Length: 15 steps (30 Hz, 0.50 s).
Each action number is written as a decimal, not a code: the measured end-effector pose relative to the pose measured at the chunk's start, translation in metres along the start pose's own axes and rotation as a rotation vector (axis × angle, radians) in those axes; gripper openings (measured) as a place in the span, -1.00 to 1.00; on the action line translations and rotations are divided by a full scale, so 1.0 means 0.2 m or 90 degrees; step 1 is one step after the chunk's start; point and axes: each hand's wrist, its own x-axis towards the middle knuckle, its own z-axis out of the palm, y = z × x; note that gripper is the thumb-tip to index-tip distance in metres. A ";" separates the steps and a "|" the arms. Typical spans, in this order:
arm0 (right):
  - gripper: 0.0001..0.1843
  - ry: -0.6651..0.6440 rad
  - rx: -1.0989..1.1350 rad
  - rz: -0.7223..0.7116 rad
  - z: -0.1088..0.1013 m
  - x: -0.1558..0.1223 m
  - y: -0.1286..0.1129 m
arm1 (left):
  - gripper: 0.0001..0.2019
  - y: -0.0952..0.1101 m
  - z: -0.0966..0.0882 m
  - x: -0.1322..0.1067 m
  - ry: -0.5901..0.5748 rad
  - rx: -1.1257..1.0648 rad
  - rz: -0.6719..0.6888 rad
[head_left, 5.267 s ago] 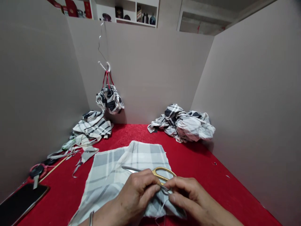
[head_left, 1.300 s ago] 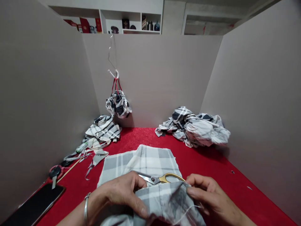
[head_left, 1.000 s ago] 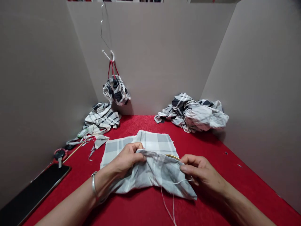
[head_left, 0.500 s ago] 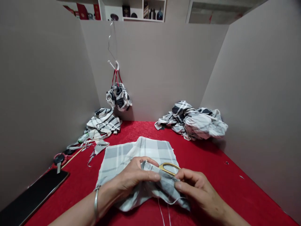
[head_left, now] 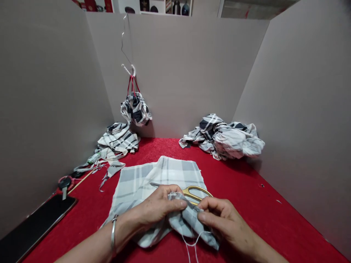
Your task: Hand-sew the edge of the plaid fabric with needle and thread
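Cloth pinched up between both hands

Grey plaid fabric bunches into a thick fold at the near edge, held just in front of the person. The left hand curls over the fold from the left, its fingers closed on the fabric. The right hand meets it from the right, with thumb and forefinger pressed together on the same fold. Between the fingertips something thin glints, too small to tell. A white thread trails from the fold toward the near side. The far part of the plaid lies flat on the red-covered table.

Gold-handled scissors lie on that flat part, just beyond the hands, with their blades running left behind the left hand's fingers. A metal bangle circles the left wrist. To the left lie fabric scraps and a dark phone. Crumpled plaid heaps sit in the far left corner and at far right, and a plaid bundle hangs from a wire hook on the far wall.
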 end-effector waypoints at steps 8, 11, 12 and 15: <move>-0.66 0.011 0.014 0.022 0.01 0.00 0.02 | -0.72 -0.01 0.03 0.01 0.017 0.021 -0.035; -0.67 0.016 -0.007 0.025 0.01 0.01 0.03 | -0.77 -0.02 0.03 0.01 0.056 0.029 -0.033; -0.67 0.017 -0.010 0.028 0.01 0.01 0.03 | -0.78 -0.02 0.04 0.02 0.066 0.032 -0.036; -0.68 0.023 -0.018 0.029 0.01 0.02 0.03 | -0.78 -0.03 0.04 0.02 0.082 0.037 -0.038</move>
